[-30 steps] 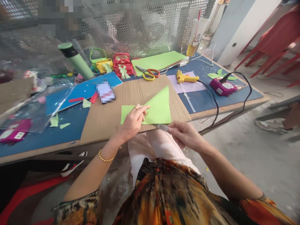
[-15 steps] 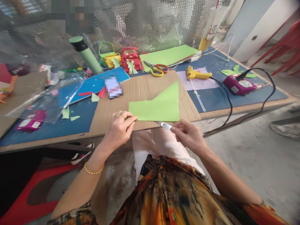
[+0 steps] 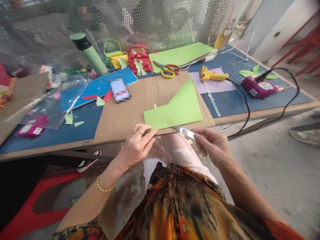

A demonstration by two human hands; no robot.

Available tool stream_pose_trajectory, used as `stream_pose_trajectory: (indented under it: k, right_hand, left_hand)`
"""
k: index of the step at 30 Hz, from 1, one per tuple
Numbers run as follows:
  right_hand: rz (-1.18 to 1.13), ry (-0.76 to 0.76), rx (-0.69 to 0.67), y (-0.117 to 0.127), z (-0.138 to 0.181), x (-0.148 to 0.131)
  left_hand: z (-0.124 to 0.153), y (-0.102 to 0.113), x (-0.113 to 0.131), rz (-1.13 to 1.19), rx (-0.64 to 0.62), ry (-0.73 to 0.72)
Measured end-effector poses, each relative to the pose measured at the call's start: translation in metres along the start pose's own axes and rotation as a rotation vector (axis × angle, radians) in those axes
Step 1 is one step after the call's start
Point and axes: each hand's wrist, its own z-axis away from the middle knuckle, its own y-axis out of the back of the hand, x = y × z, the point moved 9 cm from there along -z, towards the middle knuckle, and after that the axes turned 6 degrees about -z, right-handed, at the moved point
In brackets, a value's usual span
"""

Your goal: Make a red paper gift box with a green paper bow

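Observation:
A light green craft sheet (image 3: 175, 108), cut with a slanting upper side, lies tilted on the brown cardboard (image 3: 117, 116) at the table's front edge. My left hand (image 3: 138, 141) has its thumb and fingers pressed together on the sheet's lower left edge. Closed around the white handle of a small knife (image 3: 187, 132) is my right hand (image 3: 212, 143). Its grey blade points left and reaches to the sheet's lower edge; the tip is hidden there.
Scissors (image 3: 167, 70) lie behind the cardboard, near small red (image 3: 138, 60) and yellow bags (image 3: 119, 60). To the right are a yellow glue gun (image 3: 212, 76), its black cord and a purple power socket (image 3: 260, 87). A phone (image 3: 120, 90) and paper scraps are at left.
The green sheet has shifted right and turned, its right end rising. Both hands have moved right with it, the knife staying at the lower edge.

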Motion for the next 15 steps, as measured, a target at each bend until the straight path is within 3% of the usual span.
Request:
stream_pose_trajectory:
  k: [5,15]
  right_hand:
    - [0.044,0.047,0.067,0.02,-0.014,-0.006]
    - [-0.028,-0.004,-0.01,0.005,-0.021,-0.005]
  left_hand:
    - [-0.011,-0.004,-0.005,0.038,0.004,-0.022]
    - [-0.025,-0.011,-0.017,0.074,-0.018,0.006]
